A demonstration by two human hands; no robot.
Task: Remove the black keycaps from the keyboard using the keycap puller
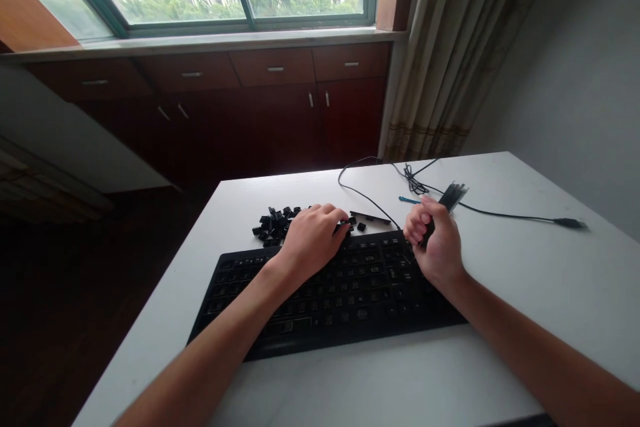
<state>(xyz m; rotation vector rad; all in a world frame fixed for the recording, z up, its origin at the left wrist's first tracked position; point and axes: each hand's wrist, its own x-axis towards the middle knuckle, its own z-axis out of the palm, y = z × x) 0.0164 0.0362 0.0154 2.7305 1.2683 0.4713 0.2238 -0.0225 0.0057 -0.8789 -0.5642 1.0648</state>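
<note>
A black keyboard (pixel 350 310) with many keycaps off lies on the white table. My left hand (pixel 315 237) is over its back edge, thumb and fingers pinched on a small black keycap (pixel 345 221). Loose black keycaps (pixel 273 223) are piled behind the keyboard, left of that hand. Over the keyboard's right part, my right hand (pixel 435 237) is wrapped round a dark brush (pixel 453 196), its bristles pointing up and away. A long black keycap (pixel 370 217) and a small one lie between the hands, behind the keyboard.
Behind my right hand lie a thin blue tool (pixel 409 200) and a bundled black cable (pixel 414 180). The cable's plug (pixel 569 223) rests at the right of the white table (pixel 525 280). Beyond the table stand brown cabinets (pixel 240 127) below a window, with a curtain (pixel 435 67) beside them.
</note>
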